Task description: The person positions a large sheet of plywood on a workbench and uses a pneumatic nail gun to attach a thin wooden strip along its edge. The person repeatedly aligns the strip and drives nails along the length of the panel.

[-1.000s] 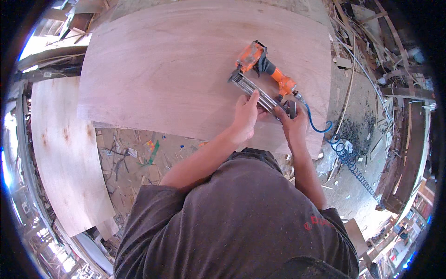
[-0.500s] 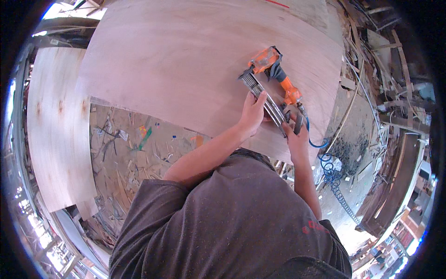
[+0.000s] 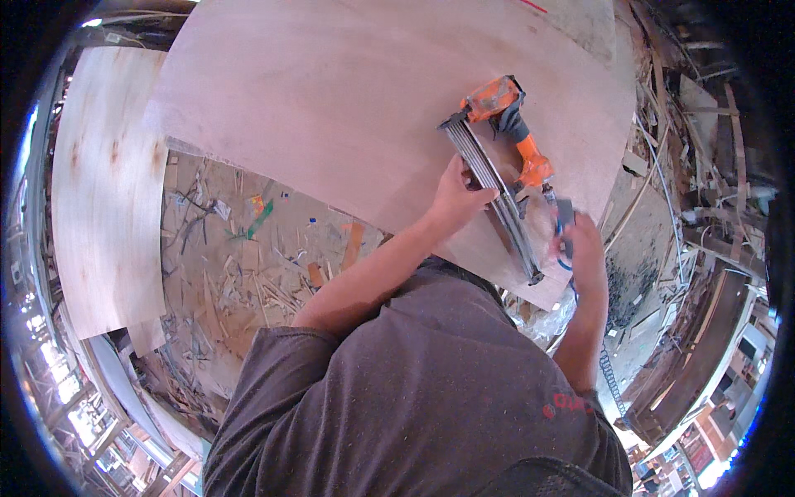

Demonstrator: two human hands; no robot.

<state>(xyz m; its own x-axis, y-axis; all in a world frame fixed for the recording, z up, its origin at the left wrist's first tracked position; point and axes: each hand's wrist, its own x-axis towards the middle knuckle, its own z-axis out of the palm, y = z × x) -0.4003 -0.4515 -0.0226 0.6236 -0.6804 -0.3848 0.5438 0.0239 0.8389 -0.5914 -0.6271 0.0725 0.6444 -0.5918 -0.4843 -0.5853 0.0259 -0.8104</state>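
An orange and black nail gun (image 3: 532, 166) lies on its side on a large plywood sheet (image 3: 331, 108). Its long metal magazine (image 3: 494, 182) slants down toward my body. My left hand (image 3: 460, 195) grips that magazine near its middle, with the thumb over the rail. To the right of the magazine's lower part, my right hand (image 3: 585, 248) is closed around a dark grey flat piece (image 3: 566, 222), apart from the gun. Motion smears this hand, and the piece's exact kind is unclear. A blue air hose (image 3: 564, 263) runs from the gun's handle end behind the right hand.
Another pale wood panel (image 3: 108, 190) stands at the left. Wood scraps and litter cover the floor (image 3: 248, 248) between the sheets. Piled offcuts and boards (image 3: 687, 331) line the right side. The coiled hose (image 3: 611, 377) hangs beyond my right forearm.
My right hand has moved right and toward me, away from the magazine, with the dark piece. The magazine's lower end now reaches farther toward my body. My left hand keeps its grip.
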